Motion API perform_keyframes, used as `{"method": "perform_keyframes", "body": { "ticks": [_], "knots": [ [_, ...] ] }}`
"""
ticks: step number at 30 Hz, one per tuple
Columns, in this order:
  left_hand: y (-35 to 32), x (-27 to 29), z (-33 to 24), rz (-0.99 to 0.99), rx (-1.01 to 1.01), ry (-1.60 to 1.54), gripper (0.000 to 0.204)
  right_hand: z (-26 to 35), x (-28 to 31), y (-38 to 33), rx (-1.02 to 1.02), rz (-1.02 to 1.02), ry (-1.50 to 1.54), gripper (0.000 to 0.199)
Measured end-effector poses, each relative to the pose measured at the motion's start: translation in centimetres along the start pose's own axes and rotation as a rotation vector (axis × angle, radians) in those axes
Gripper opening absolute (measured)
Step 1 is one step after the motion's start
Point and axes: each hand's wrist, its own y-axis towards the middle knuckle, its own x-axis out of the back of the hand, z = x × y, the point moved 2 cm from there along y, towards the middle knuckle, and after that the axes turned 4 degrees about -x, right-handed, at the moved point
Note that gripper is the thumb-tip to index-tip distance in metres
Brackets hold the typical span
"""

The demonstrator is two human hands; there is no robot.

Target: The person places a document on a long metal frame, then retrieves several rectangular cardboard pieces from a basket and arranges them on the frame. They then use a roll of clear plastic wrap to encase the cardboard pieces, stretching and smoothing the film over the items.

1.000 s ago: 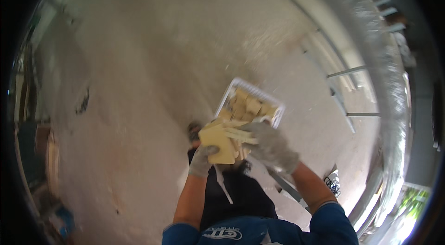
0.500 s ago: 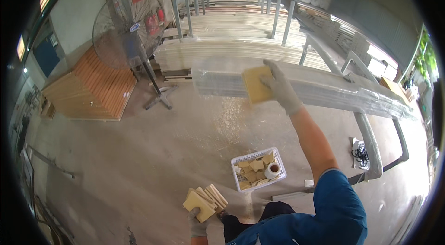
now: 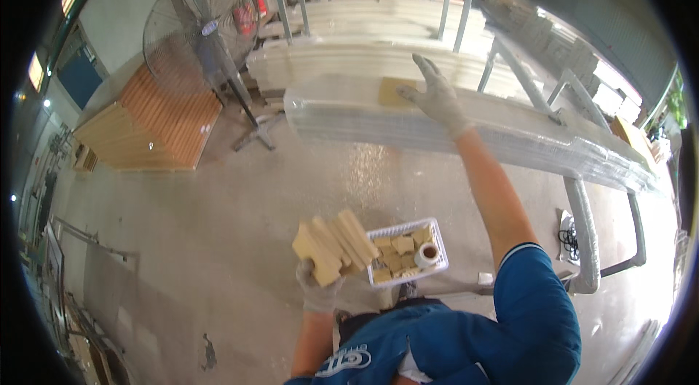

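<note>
A yellowish square pad (image 3: 393, 91) lies on the top of a long, plastic-wrapped bundle (image 3: 349, 123), near its left end. Over its right edge my gloved right hand (image 3: 437, 97) is spread open, the thumb overlapping the pad; whether they touch I cannot tell. My gloved left hand (image 3: 317, 287) is closed around several similar tan pads (image 3: 331, 243), fanned out low in front of my body. Just right of these pads, a white plastic basket (image 3: 442, 268) stands on the floor with loose tan pieces (image 3: 397, 257) and a roll (image 3: 427, 254) inside.
A metal frame (image 3: 582, 228) carries the bundle. Behind it, long pale boards (image 3: 378, 24) are stacked between upright metal posts (image 3: 464, 17). A pedestal fan (image 3: 207, 32) and a slatted wooden stack (image 3: 164, 115) stand to the left. A black cable (image 3: 569, 243) lies at the right.
My right hand has let go of the pad it held, which now rests on the bundle. My left hand has risen with its pads toward the basket, and the view has shifted.
</note>
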Motion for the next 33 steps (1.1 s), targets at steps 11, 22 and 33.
{"method": "perform_keyframes", "body": {
  "ticks": [11, 22, 33],
  "knots": [
    [5.8, -5.9, 14.3, 0.416, -0.331, 0.916, 0.079, -0.5, 4.1, -17.8, 0.404, 0.479, 0.544, 0.142],
    [9.3, -10.8, 11.8, 0.394, 0.55, -0.337, 0.082, -0.6, 10.0, -12.0, 0.34, 0.237, 0.038, 0.127],
    [13.2, -5.5, 7.1, 0.373, 0.482, -0.25, 0.079, -3.3, 4.8, 5.9, -0.013, 0.768, -0.774, 0.126]
  ]
}}
